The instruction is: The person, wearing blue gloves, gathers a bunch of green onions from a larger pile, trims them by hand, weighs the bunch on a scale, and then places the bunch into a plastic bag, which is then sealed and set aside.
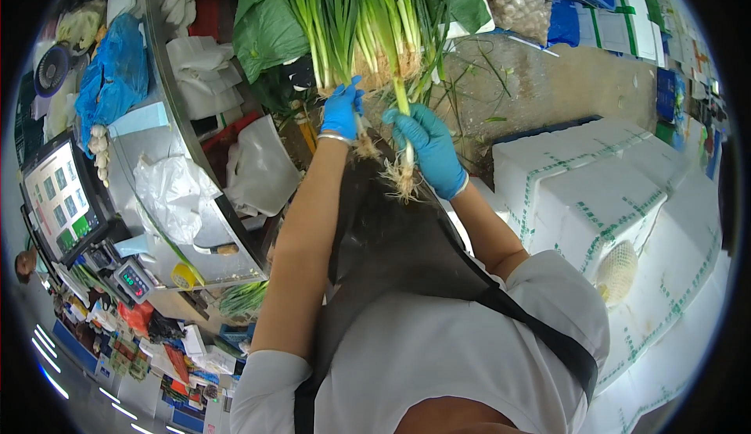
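Observation:
A large pile of green onions point(336, 23) lies ahead of me on green plastic sheeting point(270, 31), root ends toward me. My right hand point(432, 148), in a teal glove, is closed around the white stem of a thick green onion point(402, 98). Its pale, shaggy roots hang below the fingers. My left hand point(339, 115), in a blue glove, is at the near end of the pile with its fingers bent around a stem. Roots point(365, 145) poke out beside that hand, and the grip itself is partly hidden.
White foam boxes point(587, 176) with green tape stand at my right. A metal counter point(184, 254) on the left bears a touch screen point(61, 195), a clear plastic bag point(172, 191) and a wooden-handled knife point(223, 250). Loose leaves point(493, 70) litter the floor.

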